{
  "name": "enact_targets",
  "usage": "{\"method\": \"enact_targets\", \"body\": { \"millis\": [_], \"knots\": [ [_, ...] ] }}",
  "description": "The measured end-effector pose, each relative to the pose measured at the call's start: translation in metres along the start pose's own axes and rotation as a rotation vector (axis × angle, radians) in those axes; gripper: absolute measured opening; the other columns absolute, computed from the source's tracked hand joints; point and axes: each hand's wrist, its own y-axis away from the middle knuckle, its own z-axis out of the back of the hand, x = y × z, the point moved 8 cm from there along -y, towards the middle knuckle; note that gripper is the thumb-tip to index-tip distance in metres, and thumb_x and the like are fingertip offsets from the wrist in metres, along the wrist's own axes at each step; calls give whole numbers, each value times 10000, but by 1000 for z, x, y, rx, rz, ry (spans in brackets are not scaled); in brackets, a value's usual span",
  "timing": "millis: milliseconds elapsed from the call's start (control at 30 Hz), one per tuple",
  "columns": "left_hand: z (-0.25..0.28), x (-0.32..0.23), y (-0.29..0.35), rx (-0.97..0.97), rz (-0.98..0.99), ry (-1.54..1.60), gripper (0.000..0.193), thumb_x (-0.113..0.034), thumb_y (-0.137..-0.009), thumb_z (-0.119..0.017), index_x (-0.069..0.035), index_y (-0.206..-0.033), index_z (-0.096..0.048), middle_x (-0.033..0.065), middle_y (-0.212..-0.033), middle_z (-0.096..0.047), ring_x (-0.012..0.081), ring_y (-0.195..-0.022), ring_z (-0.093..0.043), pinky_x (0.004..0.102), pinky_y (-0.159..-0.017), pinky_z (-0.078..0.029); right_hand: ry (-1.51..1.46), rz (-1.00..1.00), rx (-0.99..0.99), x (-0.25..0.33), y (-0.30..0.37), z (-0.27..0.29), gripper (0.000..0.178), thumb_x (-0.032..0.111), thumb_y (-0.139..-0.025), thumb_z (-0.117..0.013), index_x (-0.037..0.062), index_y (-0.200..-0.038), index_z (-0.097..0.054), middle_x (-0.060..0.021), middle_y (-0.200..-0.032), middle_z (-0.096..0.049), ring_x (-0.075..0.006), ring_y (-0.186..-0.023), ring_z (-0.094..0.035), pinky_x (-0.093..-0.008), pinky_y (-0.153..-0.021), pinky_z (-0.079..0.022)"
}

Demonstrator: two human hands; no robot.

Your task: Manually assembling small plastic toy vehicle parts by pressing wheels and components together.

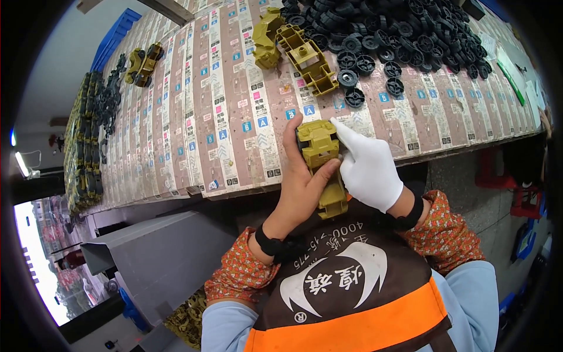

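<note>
An olive-yellow plastic toy vehicle body (320,139) is held upright over the table's near edge, its lower end close to my apron. Bare, my left hand (298,190) wraps round its left side, with the thumb lying across its middle. My right hand (373,171), in a white glove, presses against the right side; its index finger reaches along the body near the top, the other fingers curl in. A dark wheel shows at the body's upper left. Whatever lies under the gloved fingertips is hidden.
Beyond my hands lie two more olive bodies (306,58) and a large heap of black wheels (404,35). An assembled toy vehicle (143,64) stands far left, near rows of vehicles (85,141) along the table's left edge. A grey bin (164,258) stands below the table.
</note>
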Motion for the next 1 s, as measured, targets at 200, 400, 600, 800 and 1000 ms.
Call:
{"method": "enact_targets", "body": {
  "millis": [200, 400, 600, 800, 1000],
  "knots": [
    [-6, -6, 4, 68, 24, -17, 901, -90, -970, -715, -160, -1613, -87, 167, -1344, -572, 283, -1210, -619, 409, -1049, -490, -154, -53, 76, -11, 0, 1, 573, -40, -796, -538, -40, -1365, -612, -300, -958, -705, -405, -878, -728, -413, -791, -571],
    [0, -3, -1, 126, 58, 41, 925, -81, -951, -741, -190, -1612, -102, 129, -1363, -557, 251, -1218, -607, 396, -1051, -494, -194, -25, 106, -13, -15, 13, 429, 12, -852, -543, -6, -1248, -708, -208, -955, -748, -292, -880, -741, -356, -806, -582],
    [29, 10, -10, -128, 253, 399, 844, -140, -945, -781, -169, -1578, -223, 73, -1327, -565, 194, -1134, -621, 364, -965, -560, 559, -105, -131, -53, -71, 56, 229, 249, -929, -720, 55, -1051, -731, -163, -929, -694, -362, -898, -684, -438, -822, -551],
    [44, 2, -16, -254, 207, 645, 434, -254, -1005, -722, -103, -1339, -489, 59, -1153, -631, 159, -959, -676, 332, -745, -620, 474, 86, -183, -50, -61, 30, 291, 139, -842, -803, 37, -1086, -683, -149, -901, -653, -337, -890, -665, -410, -818, -541],
    [50, -9, -23, -349, 132, 678, 384, -282, -1017, -709, -67, -1279, -530, 57, -1047, -650, 149, -874, -685, 318, -715, -616, -219, 31, 8, -9, -22, -2, 242, 95, -902, -729, 46, -1134, -685, -176, -1022, -708, -361, -934, -700, -395, -807, -554]
  ]
}}
